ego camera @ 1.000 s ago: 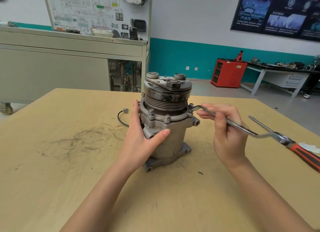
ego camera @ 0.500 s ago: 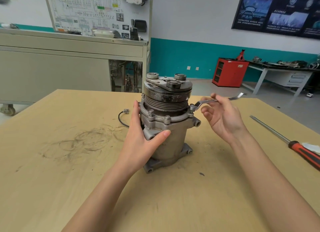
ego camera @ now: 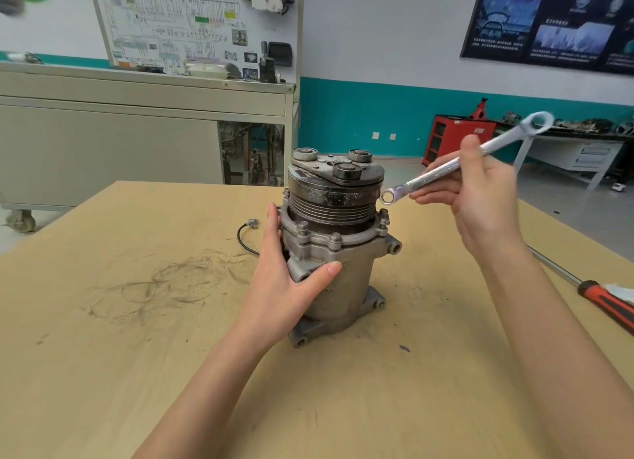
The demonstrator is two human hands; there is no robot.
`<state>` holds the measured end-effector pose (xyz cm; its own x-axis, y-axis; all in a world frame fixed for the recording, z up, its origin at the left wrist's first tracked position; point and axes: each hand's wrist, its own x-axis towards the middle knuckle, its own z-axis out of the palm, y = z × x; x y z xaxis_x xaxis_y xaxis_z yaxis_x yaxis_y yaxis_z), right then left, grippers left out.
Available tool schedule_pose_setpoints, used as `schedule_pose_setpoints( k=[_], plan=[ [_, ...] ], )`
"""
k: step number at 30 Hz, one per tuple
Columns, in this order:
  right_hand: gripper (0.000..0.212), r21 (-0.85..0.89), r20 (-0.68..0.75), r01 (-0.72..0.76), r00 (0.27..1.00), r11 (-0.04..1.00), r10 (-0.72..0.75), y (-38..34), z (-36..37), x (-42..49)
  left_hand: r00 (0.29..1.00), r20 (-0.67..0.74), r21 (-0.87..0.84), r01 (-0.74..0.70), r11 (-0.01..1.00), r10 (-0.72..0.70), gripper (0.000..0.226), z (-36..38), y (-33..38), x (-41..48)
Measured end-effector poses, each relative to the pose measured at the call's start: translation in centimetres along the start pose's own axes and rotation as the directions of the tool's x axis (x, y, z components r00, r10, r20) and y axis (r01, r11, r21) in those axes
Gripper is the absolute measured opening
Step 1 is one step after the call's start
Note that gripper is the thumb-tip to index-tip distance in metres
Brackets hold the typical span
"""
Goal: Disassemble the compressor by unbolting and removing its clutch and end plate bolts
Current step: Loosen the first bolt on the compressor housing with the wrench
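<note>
Fingers [ego camera: 272, 218] of the left hand [ego camera: 284, 288] curl round the far left side of the compressor [ego camera: 343, 287], and the thumb lies across the front of its housing, just under the flange. So that hand grips the body. Fingers [ego camera: 435, 195] of the right hand [ego camera: 487, 204] are curled about the shank of a wrench [ego camera: 430, 174] with the thumb over it, and the hand holds it in the air. The wrench's small ring end sits just beside the right flank of the grooved pulley [ego camera: 329, 211], above one flange bolt [ego camera: 383, 216] and apart from it. Whether the ring touches the pulley I cannot tell. The large ring end slants up and away to the right.

The compressor stands upright near the middle of the worktop [ego camera: 137, 373], somewhat toward the far edge. The clutch plate [ego camera: 338, 173] is uppermost, and two more flange bolts are seated along the front of the flange. A black wire [ego camera: 244, 242] with a small connector lies on the worktop just behind the left hand. Dark scuff marks [ego camera: 171, 280] spread toward the left edge. A screwdriver [ego camera: 607, 304] with a red and black handle lies by the right edge — well apart from the compressor.
</note>
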<state>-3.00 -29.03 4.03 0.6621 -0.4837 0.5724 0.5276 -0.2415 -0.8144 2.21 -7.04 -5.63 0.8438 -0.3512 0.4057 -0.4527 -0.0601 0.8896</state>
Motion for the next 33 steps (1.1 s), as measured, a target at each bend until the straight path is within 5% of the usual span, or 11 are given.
schedule_pose_setpoints(
  k=[4,7,15,24,33],
  plan=[
    [0.038,-0.182,0.172,0.379,0.921,0.907,-0.35,-1.3,-0.2,-3.6,1.0,-0.007,0.019,-0.001,1.0,0.001,0.12,0.1,0.0,0.0],
    [0.041,-0.318,0.323,0.569,0.817,0.759,-0.477,-1.0,-0.6,-4.9,1.0,-0.007,0.024,-0.003,1.0,0.004,0.12,0.1,0.1,-0.1],
    [0.03,-0.387,0.452,0.652,0.75,0.652,-0.482,-1.0,-1.9,-6.5,1.0,-0.001,0.029,-0.017,0.999,0.017,0.12,0.1,0.2,-0.2],
    [0.03,-0.301,0.41,0.553,0.81,0.777,-0.418,-0.2,-2.2,-6.9,1.0,-0.009,0.051,-0.006,0.999,0.007,0.122,0.1,0.0,-0.1],
    [0.023,0.055,0.165,0.181,0.968,0.982,-0.187,1.1,-0.8,-7.2,1.0,-0.01,0.056,-0.006,0.998,0.007,0.121,0.1,0.1,-0.2]
  ],
)
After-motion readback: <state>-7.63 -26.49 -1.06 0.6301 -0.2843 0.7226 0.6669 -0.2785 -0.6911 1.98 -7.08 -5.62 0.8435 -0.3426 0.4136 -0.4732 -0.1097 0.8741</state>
